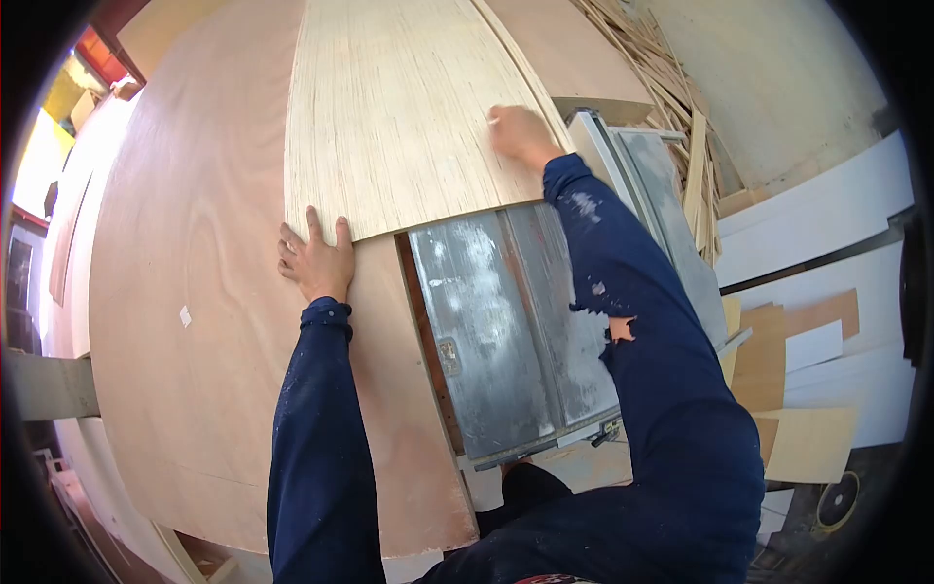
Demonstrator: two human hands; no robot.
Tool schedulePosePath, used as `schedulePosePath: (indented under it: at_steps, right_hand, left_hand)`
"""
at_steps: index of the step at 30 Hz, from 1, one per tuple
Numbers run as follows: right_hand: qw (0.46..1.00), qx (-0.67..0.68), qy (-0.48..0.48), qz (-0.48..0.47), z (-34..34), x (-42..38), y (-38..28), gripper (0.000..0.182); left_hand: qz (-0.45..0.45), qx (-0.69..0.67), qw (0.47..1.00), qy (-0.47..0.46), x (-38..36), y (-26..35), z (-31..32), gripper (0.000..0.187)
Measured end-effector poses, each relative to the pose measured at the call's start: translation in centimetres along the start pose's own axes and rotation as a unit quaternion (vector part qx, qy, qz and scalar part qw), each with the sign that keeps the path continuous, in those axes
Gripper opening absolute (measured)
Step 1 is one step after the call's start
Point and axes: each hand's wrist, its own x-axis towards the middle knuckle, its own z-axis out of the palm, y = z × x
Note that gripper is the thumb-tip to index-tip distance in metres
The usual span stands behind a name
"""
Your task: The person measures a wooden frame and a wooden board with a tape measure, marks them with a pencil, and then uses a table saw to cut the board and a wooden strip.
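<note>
A pale, streaky-grained plywood sheet (399,117) lies across a table saw's grey metal top (477,331) and a larger brownish board. At the sheet's near left corner rests my left hand (321,263), open, its fingers spread over the edge and onto the brownish board (195,243). My right hand (522,136) is closed above the sheet near its right edge. Its fingers are slightly blurred, and a small whitish bit shows at the fingertips. What they hold, if anything, I cannot make out.
A metal fence rail (623,185) runs along the right of the saw top. Behind it lies a heap of thin wood strips (671,88). Board offcuts (808,438) and white panels (817,224) lie at the right. A grey post (49,386) stands at the left.
</note>
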Motion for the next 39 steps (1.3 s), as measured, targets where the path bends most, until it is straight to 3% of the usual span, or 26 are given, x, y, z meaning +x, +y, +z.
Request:
schedulePosePath:
  at_steps: [1,3,7,10,13,17,19,21,24,26,28,31,32,33,35,39]
  right_hand:
    - [0.997,-0.018,0.066,0.031,-0.2,1.8,2.3,0.024]
    - [0.976,-0.172,-0.043,0.125,-2.5,3.7,4.1,0.030]
    - [0.941,-0.081,-0.158,0.288,2.1,8.4,9.2,0.049]
    - [0.944,-0.003,-0.123,0.307,4.8,9.9,12.0,0.058]
    - [0.945,-0.031,-0.074,0.316,3.5,9.8,10.0,0.057]
    - [0.969,-0.094,0.024,0.229,1.9,16.9,8.4,0.054]
    - [0.980,-0.060,0.041,0.186,2.0,21.9,8.1,0.039]
    - [0.968,0.159,-0.046,0.188,-0.2,22.9,1.1,0.029]
    - [0.917,0.334,-0.049,0.215,2.5,23.9,-9.2,0.021]
    - [0.841,0.478,-0.026,0.252,4.9,22.2,-17.3,0.015]
    - [0.824,0.497,0.048,0.267,9.2,20.6,-25.2,0.020]
    - [0.789,0.556,0.025,0.260,7.9,13.8,-36.7,0.037]
    - [0.796,0.561,0.001,0.229,8.2,11.4,-39.7,0.046]
    - [0.778,0.593,-0.012,0.208,8.5,8.8,-42.3,0.053]
    - [0.767,0.604,-0.059,0.210,9.6,4.7,-46.8,0.060]
    - [0.762,0.596,-0.148,0.203,12.0,-0.8,-51.7,0.064]
  left_hand:
    - [0.005,0.000,1.000,-0.005,-0.1,0.1,-0.2,0.062]
    - [-0.004,0.003,1.000,-0.004,-0.1,0.2,-0.2,0.061]
    - [0.005,-0.008,1.000,0.019,0.2,0.4,-0.4,0.062]
    - [0.015,-0.017,1.000,0.011,0.2,0.3,-0.4,0.063]
    - [0.013,-0.024,1.000,0.001,0.2,0.4,-0.9,0.063]
    - [0.004,-0.027,1.000,-0.013,0.4,0.5,-1.1,0.064]
    - [0.001,-0.031,0.999,-0.017,0.2,0.4,-1.1,0.065]
    - [0.008,-0.042,0.999,-0.002,0.5,0.3,-1.2,0.066]
    - [0.015,-0.065,0.998,0.013,0.4,0.0,-0.8,0.067]
    - [0.019,-0.070,0.997,0.032,0.5,0.1,-1.1,0.066]
    - [0.015,-0.086,0.995,0.045,0.4,0.3,-1.6,0.066]
    - [0.017,-0.100,0.995,-0.004,0.7,-1.2,0.6,0.073]
    - [-0.029,-0.351,0.933,0.065,0.1,-2.6,2.3,0.076]
    - [-0.031,-0.347,0.935,0.064,-0.3,-1.9,1.5,0.076]
    - [-0.020,-0.014,0.995,0.097,-0.4,0.2,0.3,0.073]
    - [0.001,-0.123,0.992,0.038,0.4,-0.2,0.1,0.077]
